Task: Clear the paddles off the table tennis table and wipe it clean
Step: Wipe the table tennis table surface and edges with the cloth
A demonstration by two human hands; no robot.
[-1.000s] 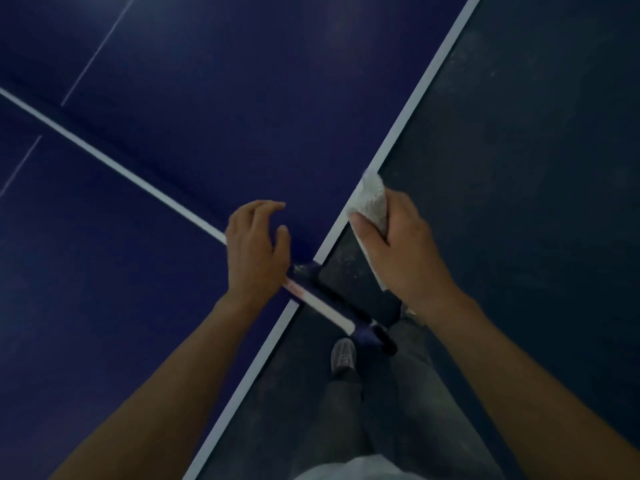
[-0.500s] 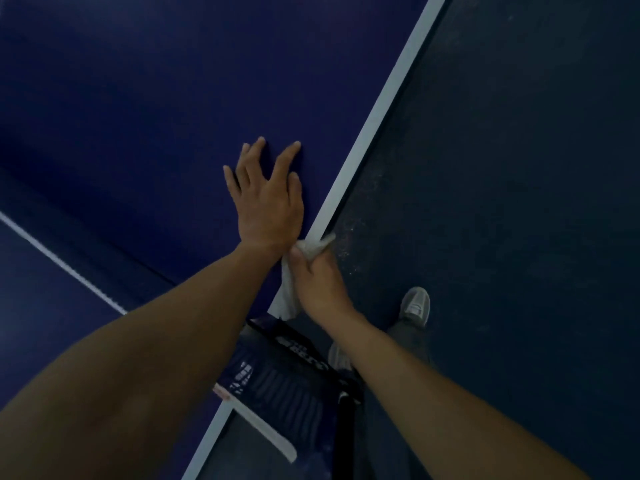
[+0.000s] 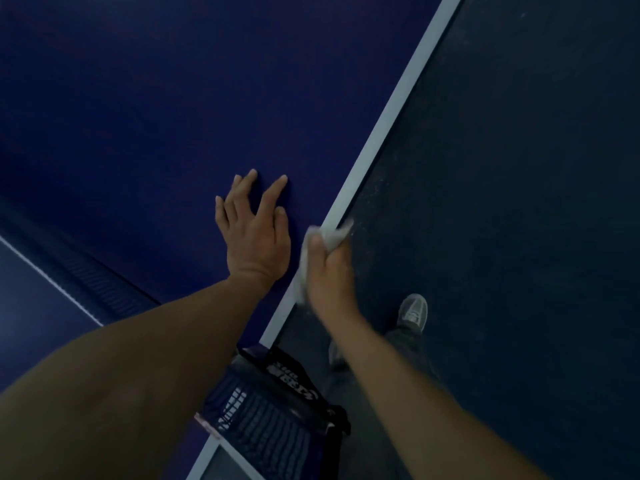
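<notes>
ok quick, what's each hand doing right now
Left hand: open, flat on the table.
Right hand: closed on the cloth at the table edge.

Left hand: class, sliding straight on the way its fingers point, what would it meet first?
Nothing, it seems: the left hand lies flat on the table tennis table, and ahead of it only bare blue tabletop shows up to the picture's edge.

My left hand (image 3: 256,233) and right hand (image 3: 329,271) are bare, as are both forearms all the way to the edge of view. Lower down I wear loose dark grey cloth trousers (image 3: 410,344), and on the one foot clearly showing, a grey lace-up fabric trainer (image 3: 412,311) with a paler toe.
</notes>
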